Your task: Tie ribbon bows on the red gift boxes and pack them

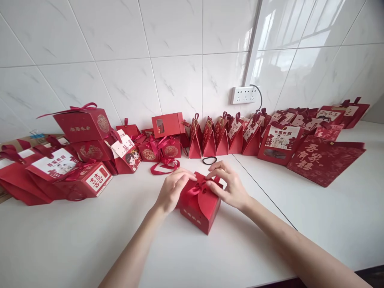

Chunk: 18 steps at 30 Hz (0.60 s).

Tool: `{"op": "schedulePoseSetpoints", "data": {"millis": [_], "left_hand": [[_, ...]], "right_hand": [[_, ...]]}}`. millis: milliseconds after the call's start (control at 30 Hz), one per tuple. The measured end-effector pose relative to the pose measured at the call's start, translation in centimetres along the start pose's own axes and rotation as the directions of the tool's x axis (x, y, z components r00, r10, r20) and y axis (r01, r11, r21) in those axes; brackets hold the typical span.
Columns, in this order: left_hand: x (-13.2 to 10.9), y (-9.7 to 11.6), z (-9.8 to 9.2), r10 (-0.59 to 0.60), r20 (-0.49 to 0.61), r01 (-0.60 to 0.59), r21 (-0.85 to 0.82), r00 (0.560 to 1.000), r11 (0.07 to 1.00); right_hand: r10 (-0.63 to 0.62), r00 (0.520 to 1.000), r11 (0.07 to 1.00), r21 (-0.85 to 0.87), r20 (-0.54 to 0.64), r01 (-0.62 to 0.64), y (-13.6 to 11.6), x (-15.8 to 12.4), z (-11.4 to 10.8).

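Note:
A small red gift box (207, 218) stands on the white table in front of me, with pale lettering on its front side. A red ribbon (192, 193) crosses its curved top flaps, which have small round cut-outs. My left hand (174, 188) is at the box's left upper edge, fingers bent and closed at the ribbon. From the right, my right hand (229, 185) arches over the top, its thumb and fingertips closing on the ribbon near the centre. The exact finger contact is partly hidden.
Red gift boxes (82, 126) and bags are piled at the left. Several triangular boxes (222, 138) line the tiled wall, and flat red bags (325, 162) stand at the right. A loose red ribbon (165, 167) and a black band (209, 161) lie beyond the box. A power strip (244, 95) is on the wall.

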<state>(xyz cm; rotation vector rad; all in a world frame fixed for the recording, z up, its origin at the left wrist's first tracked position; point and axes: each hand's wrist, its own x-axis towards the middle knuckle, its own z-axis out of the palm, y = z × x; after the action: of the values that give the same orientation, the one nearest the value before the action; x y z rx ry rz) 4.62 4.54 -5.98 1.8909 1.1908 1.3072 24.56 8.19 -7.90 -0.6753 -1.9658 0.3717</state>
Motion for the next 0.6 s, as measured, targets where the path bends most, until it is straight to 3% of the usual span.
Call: {"op": "schedulePoseSetpoints", "data": {"millis": [67, 167, 267, 433, 533, 600], "left_hand": [[-0.1, 0.3, 0.0, -0.01, 0.002, 0.01, 0.021, 1.0, 1.0], [-0.2, 0.4, 0.0, 0.037, 0.025, -0.039, 0.088, 0.999, 0.995], [-0.3, 0.5, 0.0, 0.085, 0.092, -0.094, 0.104, 0.992, 0.99], [-0.1, 0.7, -0.1, -0.03, 0.245, 0.036, -0.02, 0.969, 0.999], [0.1, 1.2, -0.2, -0.063, 0.232, 0.057, 0.036, 0.971, 0.998], [0.2, 1.5, -0.3, -0.08, 0.172, 0.055, 0.148, 0.982, 0.987]], "right_hand": [[-0.084, 0.992, 0.996, 0.025, 0.09, 0.082, -0.6, 0.0, -0.3], [-0.113, 0.983, 0.99, 0.104, 0.144, 0.098, -1.2, 0.2, -0.7], [-0.069, 0.961, 0.995, 0.084, 0.268, 0.048, -2.0, 0.9, -1.2], [0.023, 0.873, 0.999, -0.054, 0.488, 0.004, -3.2, 2.7, -2.0], [-0.014, 0.844, 0.999, -0.023, 0.536, 0.031, -2.9, 3.3, -2.0], [-0.045, 0.866, 0.999, 0.039, 0.499, 0.03, -2.3, 3.2, -1.7]]}}
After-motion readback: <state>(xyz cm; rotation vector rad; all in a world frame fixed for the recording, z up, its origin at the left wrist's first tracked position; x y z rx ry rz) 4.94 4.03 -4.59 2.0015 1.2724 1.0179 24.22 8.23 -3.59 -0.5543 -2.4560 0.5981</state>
